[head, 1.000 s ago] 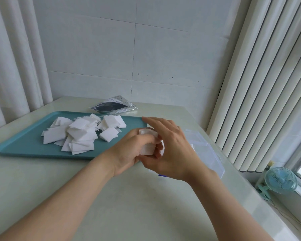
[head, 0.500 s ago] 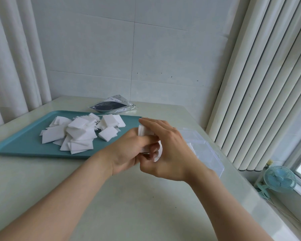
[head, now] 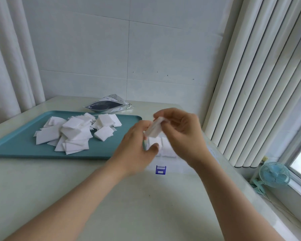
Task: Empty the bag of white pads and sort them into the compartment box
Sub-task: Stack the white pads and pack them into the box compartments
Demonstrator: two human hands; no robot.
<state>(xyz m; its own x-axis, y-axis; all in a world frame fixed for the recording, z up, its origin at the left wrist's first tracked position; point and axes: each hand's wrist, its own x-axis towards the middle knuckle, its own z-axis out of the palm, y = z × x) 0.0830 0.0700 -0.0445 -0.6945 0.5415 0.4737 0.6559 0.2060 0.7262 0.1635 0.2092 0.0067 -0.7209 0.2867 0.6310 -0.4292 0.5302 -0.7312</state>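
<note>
A small stack of white pads (head: pixel 154 129) is held tilted in the air above the compartment box (head: pixel 174 166). Its upper end is pinched by the right grip (head: pixel 182 136), with the thumb and fingers curled round it. The left grip (head: pixel 135 148) is seen just beside the stack's lower end with its fingers curled. It is smeared by motion, so it cannot be told whether the stack is pinched by it or only touched.

The compartment box is made of clear plastic and stands on the pale bench (head: pixel 146 214) under both grips, just right of the teal tray (head: pixel 16 145). A blue latch (head: pixel 160 169) is seen on its near wall. A few sorted pads (head: pixel 167 147) are seen inside it below the held stack, but the exact compartment cannot be told.

A loose heap of pads (head: pixel 73 134) is spread over the middle and far part of the tray, overlapping at many angles. The bag (head: pixel 108 106), silver with a dark panel, lies flat on the bench behind the tray's far edge, close to the tiled wall.

White vertical blinds (head: pixel 250 84) hang on the right. A small pale-blue fan (head: pixel 274 174) is seen low by the window, well apart from the box.
</note>
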